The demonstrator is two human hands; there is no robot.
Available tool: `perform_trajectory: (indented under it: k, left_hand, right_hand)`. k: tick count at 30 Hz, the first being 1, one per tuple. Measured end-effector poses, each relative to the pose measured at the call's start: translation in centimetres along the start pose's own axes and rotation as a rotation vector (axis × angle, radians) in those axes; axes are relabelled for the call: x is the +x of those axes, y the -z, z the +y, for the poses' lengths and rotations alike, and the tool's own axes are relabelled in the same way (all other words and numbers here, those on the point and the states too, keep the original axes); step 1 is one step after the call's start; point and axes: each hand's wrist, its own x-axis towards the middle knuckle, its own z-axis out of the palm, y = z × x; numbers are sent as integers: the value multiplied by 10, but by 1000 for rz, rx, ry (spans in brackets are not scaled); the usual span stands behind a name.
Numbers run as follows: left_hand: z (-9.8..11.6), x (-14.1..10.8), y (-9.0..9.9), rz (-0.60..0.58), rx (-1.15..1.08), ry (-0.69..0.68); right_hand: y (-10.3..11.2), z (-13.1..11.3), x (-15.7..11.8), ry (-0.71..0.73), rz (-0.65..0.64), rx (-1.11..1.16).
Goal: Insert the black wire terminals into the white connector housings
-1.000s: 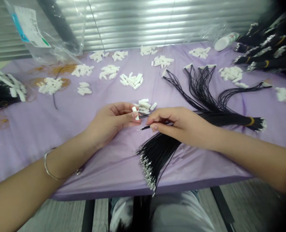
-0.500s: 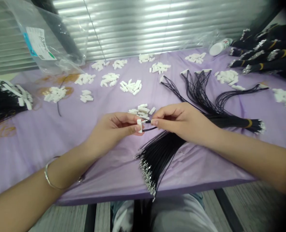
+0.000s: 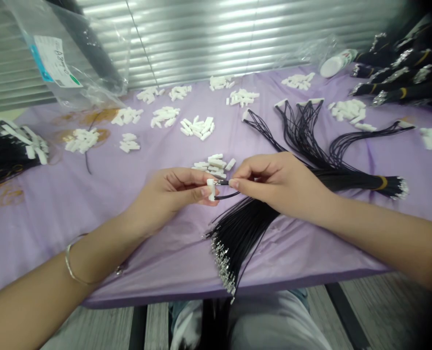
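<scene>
My left hand (image 3: 168,193) pinches a small white plastic connector housing (image 3: 211,189) upright between thumb and fingertips. My right hand (image 3: 270,182) holds a thin black wire (image 3: 226,196) between thumb and forefinger, with its metal-tipped end (image 3: 221,182) at the side of the housing. A second black wire seems to run from the housing, though the fingers partly hide it. Just beneath my right hand lies a loose bundle of black wires (image 3: 240,238) with crimped metal ends. A small pile of white housings (image 3: 212,165) sits just beyond my hands.
A lilac cloth (image 3: 55,228) covers the table and holds several piles of white housings. Black wire loops with white connectors (image 3: 303,131) lie at the right. Black bundles (image 3: 394,78) stand at the back right, a plastic bag (image 3: 63,58) at the back left.
My hands have drawn closer together. The black wire's tip has moved from left of my right hand up to the white housing, which my left hand has shifted slightly to the right.
</scene>
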Motion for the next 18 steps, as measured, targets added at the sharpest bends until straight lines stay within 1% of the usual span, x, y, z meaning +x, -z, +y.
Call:
perform_trajectory:
  k: [4, 9, 18]
  left_hand:
    - [0, 0, 0, -24, -25, 4]
    - [0, 1, 1, -44, -73, 31]
    - [-1, 2, 0, -38, -76, 56]
  right_hand:
    - [0, -1, -1, -5, 14, -6]
    - [0, -4, -2, 10, 65, -30]
    - [-1, -6, -3, 29, 55, -74]
